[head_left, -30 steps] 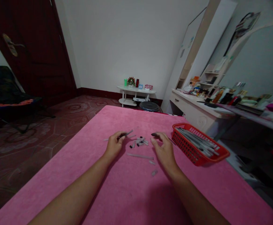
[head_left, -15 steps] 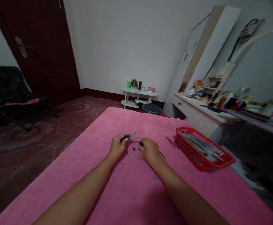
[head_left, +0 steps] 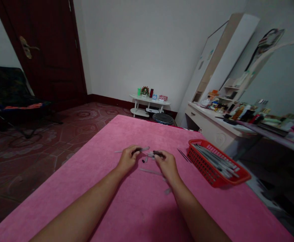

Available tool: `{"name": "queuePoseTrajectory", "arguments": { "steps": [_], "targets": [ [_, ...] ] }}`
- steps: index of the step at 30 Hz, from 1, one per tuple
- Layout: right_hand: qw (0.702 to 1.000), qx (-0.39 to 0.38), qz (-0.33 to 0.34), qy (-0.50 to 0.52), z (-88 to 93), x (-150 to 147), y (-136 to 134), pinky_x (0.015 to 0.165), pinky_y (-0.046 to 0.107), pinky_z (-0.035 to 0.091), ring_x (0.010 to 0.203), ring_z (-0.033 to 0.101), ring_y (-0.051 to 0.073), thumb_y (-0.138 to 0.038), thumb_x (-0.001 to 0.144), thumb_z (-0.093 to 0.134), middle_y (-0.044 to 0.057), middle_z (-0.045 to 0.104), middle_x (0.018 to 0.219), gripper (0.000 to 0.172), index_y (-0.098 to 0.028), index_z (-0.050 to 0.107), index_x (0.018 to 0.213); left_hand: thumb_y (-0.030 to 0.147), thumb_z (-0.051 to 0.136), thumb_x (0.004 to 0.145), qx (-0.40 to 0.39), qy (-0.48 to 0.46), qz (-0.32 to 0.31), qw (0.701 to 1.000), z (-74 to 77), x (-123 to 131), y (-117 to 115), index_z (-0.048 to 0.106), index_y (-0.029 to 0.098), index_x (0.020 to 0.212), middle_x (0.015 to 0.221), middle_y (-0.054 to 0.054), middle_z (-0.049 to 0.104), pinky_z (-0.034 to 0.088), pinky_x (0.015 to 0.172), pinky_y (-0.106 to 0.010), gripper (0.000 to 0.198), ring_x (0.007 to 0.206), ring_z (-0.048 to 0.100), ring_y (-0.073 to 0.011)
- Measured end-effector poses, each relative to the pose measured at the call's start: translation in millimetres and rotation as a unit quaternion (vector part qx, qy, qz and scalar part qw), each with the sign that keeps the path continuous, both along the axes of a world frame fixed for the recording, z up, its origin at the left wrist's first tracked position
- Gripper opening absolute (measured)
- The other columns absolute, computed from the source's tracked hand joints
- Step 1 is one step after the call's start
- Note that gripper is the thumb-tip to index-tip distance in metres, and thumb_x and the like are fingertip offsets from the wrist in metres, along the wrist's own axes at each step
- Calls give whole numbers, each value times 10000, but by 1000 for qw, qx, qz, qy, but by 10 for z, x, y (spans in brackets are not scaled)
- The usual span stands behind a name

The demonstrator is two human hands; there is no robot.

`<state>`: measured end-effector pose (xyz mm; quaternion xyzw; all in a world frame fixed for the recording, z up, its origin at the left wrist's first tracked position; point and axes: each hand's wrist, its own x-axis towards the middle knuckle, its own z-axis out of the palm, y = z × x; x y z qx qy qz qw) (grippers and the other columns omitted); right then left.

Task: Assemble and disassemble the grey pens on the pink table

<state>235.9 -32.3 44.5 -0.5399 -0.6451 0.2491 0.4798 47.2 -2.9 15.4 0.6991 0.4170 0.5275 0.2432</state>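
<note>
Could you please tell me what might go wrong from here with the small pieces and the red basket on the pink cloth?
The small black piece lies loose on the pink cloth between the left hand and the right hand, so a finger might knock it away. The red basket appears close to the cloth's right edge; a bump could push it off. The thin dark sticks lie loose beside the basket and could scatter if brushed.

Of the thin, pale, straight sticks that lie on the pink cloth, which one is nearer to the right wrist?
The long pale stick with its end beside the right hand; the other stick shows left of the left hand.
</note>
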Motion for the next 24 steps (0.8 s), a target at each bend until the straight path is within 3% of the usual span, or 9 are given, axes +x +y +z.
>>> {"name": "queuePoseTrajectory", "arguments": {
  "steps": [3, 7, 14, 24],
  "targets": [
    [985, -51, 1, 162, 23, 35, -32, 426, 229, 392, 469, 523, 128, -368, 714, 627, 5, 618, 591, 254, -142, 665, 824, 117, 508, 804, 10, 22, -22, 999, 59, 19, -56, 676, 151, 883, 850, -62, 678, 468, 741, -287, 188, 807, 612, -179],
    [975, -68, 18, 209, 68, 9, -100, 451, 219, 427, 510, 542, 118, -346, 668, 673, 12, 634, 654, 243, -148, 651, 807, 234, 494, 877, 29, 52, -70, 996, 106, 44, -114, 673, 153, 872, 781, -58, 655, 449, 684, -270, 197, 725, 598, -168],
    [987, -22, 0, 157, 60, 44, -96, 495, 243, 476, 641, 616, 172, -285, 665, 639, 62, 684, 774, 195, -155, 651, 811, 248, 479, 895, 46, 82, -101, 990, 93, 73, -134, 682, 162, 893, 780, -58, 643, 442, 690, -269, 221, 720, 581, -161],
    [998, 42, -2, 48, 142, 41, -135, 712, 314, 519, 744, 650, 194, -218, 674, 576, 56, 705, 770, 131, -177, 658, 769, 251, 481, 895, 46, 88, -99, 990, 74, 60, -112, 678, 161, 899, 780, -58, 638, 433, 697, -270, 217, 734, 579, -165]
  ]
}}
